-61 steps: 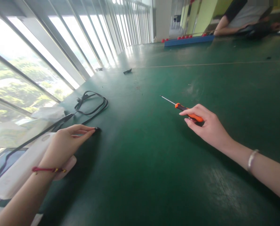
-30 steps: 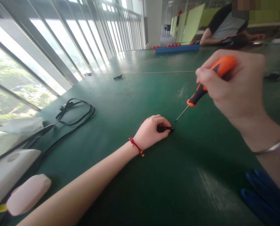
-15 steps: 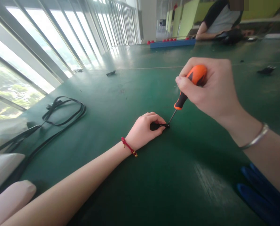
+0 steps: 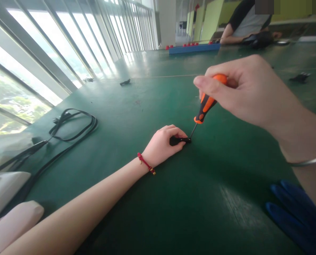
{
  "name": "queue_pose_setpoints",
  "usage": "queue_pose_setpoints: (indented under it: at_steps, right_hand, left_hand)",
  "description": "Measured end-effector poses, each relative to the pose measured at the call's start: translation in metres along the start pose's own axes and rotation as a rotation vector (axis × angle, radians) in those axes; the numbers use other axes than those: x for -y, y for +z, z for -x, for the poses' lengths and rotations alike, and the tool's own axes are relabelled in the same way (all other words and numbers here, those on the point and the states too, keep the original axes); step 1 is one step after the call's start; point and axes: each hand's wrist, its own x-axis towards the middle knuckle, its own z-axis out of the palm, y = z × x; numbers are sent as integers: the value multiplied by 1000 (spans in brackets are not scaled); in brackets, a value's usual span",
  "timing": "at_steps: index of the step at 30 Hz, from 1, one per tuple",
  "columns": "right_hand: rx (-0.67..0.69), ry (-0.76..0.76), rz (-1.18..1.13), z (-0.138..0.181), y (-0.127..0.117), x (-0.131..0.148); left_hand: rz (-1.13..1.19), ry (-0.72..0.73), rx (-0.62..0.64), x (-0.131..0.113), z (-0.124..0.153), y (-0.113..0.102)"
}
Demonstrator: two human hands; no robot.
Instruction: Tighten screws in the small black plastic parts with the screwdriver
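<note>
My left hand [image 4: 163,145] rests on the green table [image 4: 152,212] with its fingers pinched round a small black part [image 4: 179,140]. My right hand [image 4: 242,88] is closed on the orange and black handle of a small screwdriver [image 4: 206,103]. The screwdriver slants down to the left and its thin metal tip meets the right end of the black part. A red string bracelet sits on my left wrist and a silver bangle on my right.
A coiled black cable [image 4: 73,124] lies at the left by the window. A white object [image 4: 4,191] and a pink object [image 4: 14,226] sit at the near left. Blue glove [image 4: 293,209] lies lower right. Small black pieces [image 4: 125,82] [image 4: 299,77] lie farther off. Another person [image 4: 250,24] leans on the far table edge beside a blue tray [image 4: 195,47].
My right hand picked up the screwdriver and brought its tip down onto the black part, which my left hand carried to the table's middle. In the last half second the handle tilted more upright.
</note>
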Motion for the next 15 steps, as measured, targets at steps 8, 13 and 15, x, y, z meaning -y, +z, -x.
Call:
queue_pose_setpoints:
  at_steps: [8, 13, 15]
  right_hand:
    - [75, 53, 75, 1, -9, -3]
    - [69, 6, 98, 1, -10, -2]
    - [81, 24, 73, 2, -11, -3]
  left_hand:
    - [-2, 3, 4, -1, 0, -1]
    - [-2, -7, 3, -1, 0, -1]
    - [0, -9, -1, -1, -1, -1]
